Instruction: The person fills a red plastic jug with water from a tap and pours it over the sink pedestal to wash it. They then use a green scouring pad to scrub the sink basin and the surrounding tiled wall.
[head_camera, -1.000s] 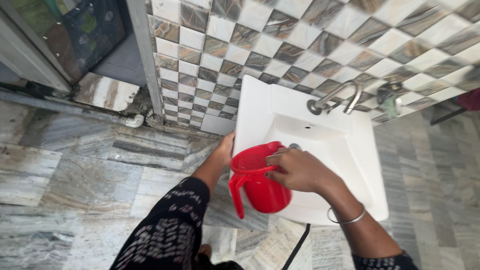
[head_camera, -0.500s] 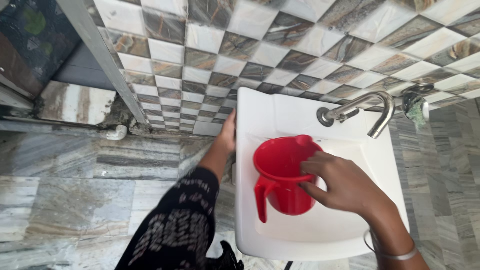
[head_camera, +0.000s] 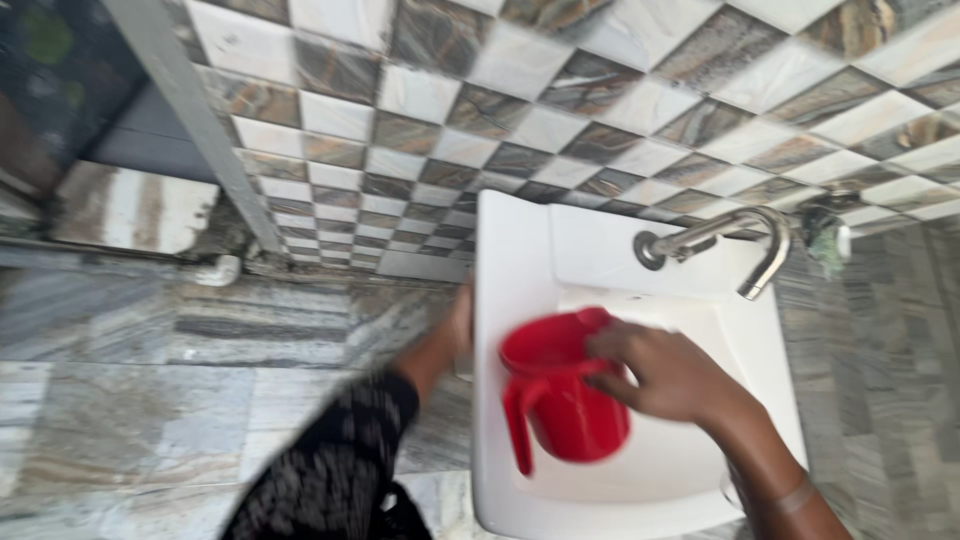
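Note:
My right hand (head_camera: 665, 375) grips the rim of a red plastic jug (head_camera: 560, 395) and holds it inside the white wash basin (head_camera: 520, 260). The jug's handle points down toward me. A metal tap (head_camera: 725, 240) curves over the basin's back edge, above and to the right of the jug. My left hand (head_camera: 462, 320) rests against the basin's left side, mostly hidden behind the rim; a dark patterned sleeve covers that arm. The picture is blurred by motion.
A checkered tile wall (head_camera: 560, 110) stands behind the basin. Grey marble flooring (head_camera: 180, 380) spreads to the left. A metal door frame post (head_camera: 190, 130) rises at the upper left. A small wall fitting (head_camera: 825, 235) sits right of the tap.
The jug has moved from the basin's front left edge into the bowl. My view has come closer to the basin. My left hand has stayed at the basin's left side.

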